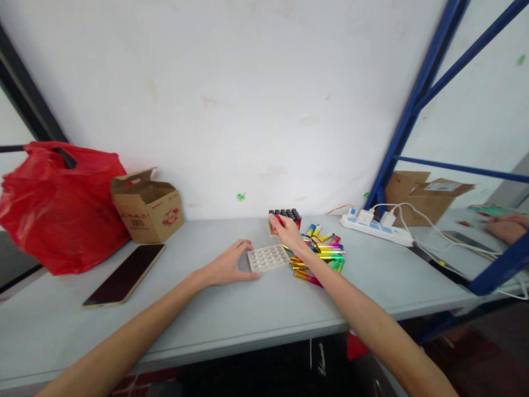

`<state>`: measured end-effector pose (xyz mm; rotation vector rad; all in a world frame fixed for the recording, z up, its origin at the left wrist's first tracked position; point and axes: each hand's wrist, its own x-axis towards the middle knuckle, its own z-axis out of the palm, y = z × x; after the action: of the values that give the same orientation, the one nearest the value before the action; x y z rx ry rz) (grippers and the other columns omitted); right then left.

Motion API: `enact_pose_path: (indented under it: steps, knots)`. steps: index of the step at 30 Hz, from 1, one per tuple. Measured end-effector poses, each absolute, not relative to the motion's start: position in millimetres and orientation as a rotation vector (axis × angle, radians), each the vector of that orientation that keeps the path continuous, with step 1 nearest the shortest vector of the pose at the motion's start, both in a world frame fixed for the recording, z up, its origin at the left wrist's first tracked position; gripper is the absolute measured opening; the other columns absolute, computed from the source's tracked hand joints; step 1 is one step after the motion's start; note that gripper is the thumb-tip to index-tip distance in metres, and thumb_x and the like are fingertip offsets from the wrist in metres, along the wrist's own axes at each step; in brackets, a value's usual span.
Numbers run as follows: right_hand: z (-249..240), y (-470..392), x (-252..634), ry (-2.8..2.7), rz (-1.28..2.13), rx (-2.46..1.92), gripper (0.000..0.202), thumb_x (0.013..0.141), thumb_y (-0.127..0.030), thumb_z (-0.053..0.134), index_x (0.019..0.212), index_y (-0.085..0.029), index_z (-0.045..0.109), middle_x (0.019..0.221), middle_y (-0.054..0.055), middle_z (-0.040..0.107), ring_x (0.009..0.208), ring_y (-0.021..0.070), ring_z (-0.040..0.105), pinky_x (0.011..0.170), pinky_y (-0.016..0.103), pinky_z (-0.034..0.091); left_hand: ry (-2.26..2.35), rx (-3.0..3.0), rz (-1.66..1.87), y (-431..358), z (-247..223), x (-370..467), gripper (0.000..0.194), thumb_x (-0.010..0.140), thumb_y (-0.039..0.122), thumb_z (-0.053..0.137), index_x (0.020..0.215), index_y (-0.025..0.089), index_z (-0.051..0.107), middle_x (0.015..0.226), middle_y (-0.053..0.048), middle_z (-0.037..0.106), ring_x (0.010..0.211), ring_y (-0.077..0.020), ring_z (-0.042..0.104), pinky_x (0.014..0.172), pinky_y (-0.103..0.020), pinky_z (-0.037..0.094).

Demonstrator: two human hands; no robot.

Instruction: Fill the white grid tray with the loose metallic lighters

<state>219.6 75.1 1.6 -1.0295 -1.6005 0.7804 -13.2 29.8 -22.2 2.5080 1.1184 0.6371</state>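
Tray (268,258) at frame centre is steadied on the table (231,309) by the left hand (229,266), fingers flat against its left edge, nothing clasped. Lighters (321,253) are piled just right of it. The pack (285,219) behind is touched by the right hand (289,234); whether it is gripped cannot be told.

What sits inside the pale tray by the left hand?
The tray shows rows of empty round pockets. The left hand covers its near-left edge, so pockets there cannot be seen.
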Motion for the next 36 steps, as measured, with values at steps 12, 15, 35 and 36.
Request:
enact_pose_path:
  steps: [12, 15, 35, 36]
  knots:
    - [-16.3, 59.7, 215.7, -1.706, 0.468, -1.139, 0.039, 0.094, -0.046, 0.045, 0.062, -0.023, 0.043, 0.058, -0.003, 0.043, 0.06, 0.0147, 0.041, 0.059, 0.029, 0.028, 1.115, 2.463, 0.655, 37.0, -25.2, -16.8, 0.075, 0.064, 0.065, 0.086, 0.123, 0.022, 0.066, 0.14, -0.012, 0.057, 0.131, -0.0333, 0.057, 0.117, -0.046, 0.043]
    - [-15.3, 55.9, 215.2, -1.749, 0.487, -1.108, 0.041, 0.099, -0.055, 0.045, 0.073, -0.024, 0.048, 0.064, -0.002, 0.052, 0.062, 0.0159, 0.047, 0.06, 0.028, 0.034, 1.094, 2.476, 0.654, 38.9, -24.0, -20.4, 0.069, 0.065, 0.064, 0.086, 0.115, 0.022, 0.066, 0.137, -0.012, 0.058, 0.131, -0.033, 0.056, 0.117, -0.048, 0.042]
    - [-28.4, 65.7, 214.8, -2.278, 0.205, -1.018, 0.032, 0.106, -0.047, 0.05, 0.094, -0.019, 0.061, 0.084, 0.006, 0.068, 0.078, 0.0197, 0.062, 0.072, 0.028, 0.04, 1.087, 2.439, 0.657, 42.3, -22.3, -21.7, 0.068, 0.067, 0.064, 0.085, 0.121, 0.024, 0.072, 0.144, -0.011, 0.058, 0.133, -0.0324, 0.056, 0.12, -0.046, 0.04]
    - [-29.0, 66.7, 214.5, -2.303, 0.192, -1.013, 0.03, 0.106, -0.046, 0.051, 0.095, -0.019, 0.062, 0.085, 0.006, 0.069, 0.079, 0.0201, 0.062, 0.072, 0.028, 0.041, 1.083, 2.439, 0.657, 42.0, -21.8, -21.5, 0.068, 0.067, 0.063, 0.085, 0.121, 0.024, 0.072, 0.144, -0.01, 0.059, 0.133, -0.0324, 0.056, 0.12, -0.046, 0.04]
